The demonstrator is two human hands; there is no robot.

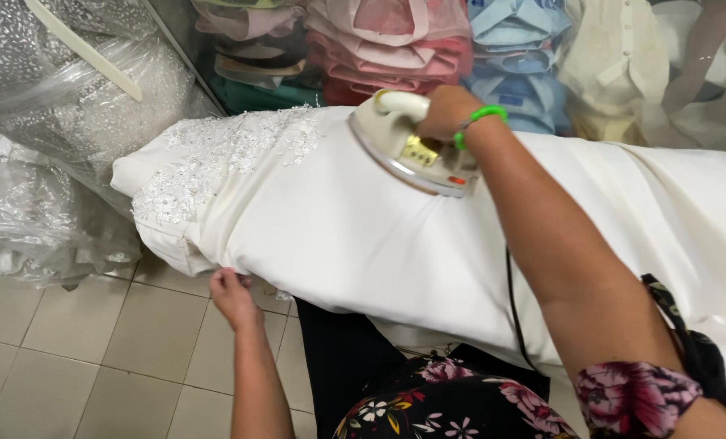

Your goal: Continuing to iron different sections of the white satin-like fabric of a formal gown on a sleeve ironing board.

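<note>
Seen from the head camera, your right hand [447, 111] is clamped around the handle of a cream-coloured iron [412, 148], whose soleplate rests on the upper part of a white dress [363, 236] draped over the ironing surface. Your left hand [233, 297] pinches the near edge of the dress, fingers closed on the fabric where it hangs toward the tiled floor [78, 341]. The lace bodice [225, 154] lies to the left, just beside the iron. Judging by how it lies, the satin around and below the iron looks largely smooth, while the stretch running off to the right shows soft folds and seems yet to be pressed. A black cord [512, 309] trails down the near side. Behind the surface stand stacks of folded shirts [428, 49] and plastic-wrapped garments [62, 106].
</note>
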